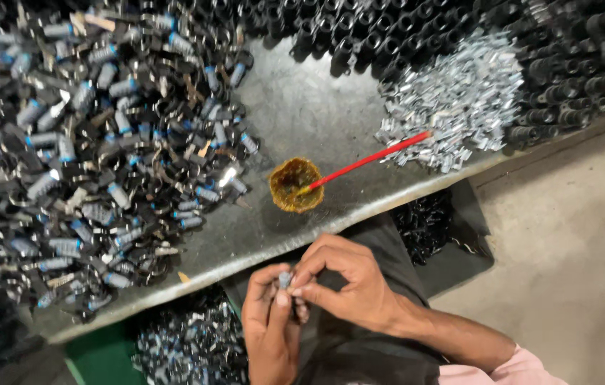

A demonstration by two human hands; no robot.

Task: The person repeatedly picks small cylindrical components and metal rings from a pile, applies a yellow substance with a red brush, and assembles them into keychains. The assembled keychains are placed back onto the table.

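Note:
Just below the front edge of the grey metal table [317,114], my left hand [270,331] and my right hand [349,281] meet. Together they pinch one small grey cylindrical part [285,279]; my right fingertips press on its top while my left fingers hold it from beneath. How much of the part lies inside my fingers is hidden. A big heap of similar grey-and-blue cylinders mixed with black clips [96,142] covers the left of the table, a short reach from my hands.
A small brownish-yellow dish [295,185] holds a red stick [374,158] that leans right toward a pile of shiny silver clips [459,100]. Black tubular parts [459,28] line the far edge. Beneath the table sit a green crate with assembled parts [188,342] and a dark bin [438,228].

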